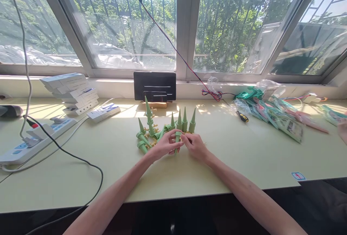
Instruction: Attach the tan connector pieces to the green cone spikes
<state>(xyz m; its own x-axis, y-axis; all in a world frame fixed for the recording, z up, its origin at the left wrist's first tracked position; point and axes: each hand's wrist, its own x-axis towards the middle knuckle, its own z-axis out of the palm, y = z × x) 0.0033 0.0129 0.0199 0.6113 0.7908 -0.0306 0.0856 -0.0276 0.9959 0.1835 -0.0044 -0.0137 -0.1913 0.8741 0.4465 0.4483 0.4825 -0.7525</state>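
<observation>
My left hand (166, 143) is closed around a green plastic watering spike (177, 138), which points tip down just above the table. The thumb and fingers of my right hand (196, 147) are pinched together beside the wide end of that spike; what they hold, if anything, is hidden. Just behind my hands several more green spikes (192, 121) stand upright on their wide ends. To the left, other spikes (142, 145) lie in a loose pile among small yellow fittings (151, 143).
A black tablet (155, 85) stands on a holder against the windowsill. Stacked white boxes (72, 92) and a power strip (16, 154) are on the left. Bagged parts (283, 119) and a yellow-black tool (242, 116) lie right. Another person's hand (342, 129) shows at the right edge.
</observation>
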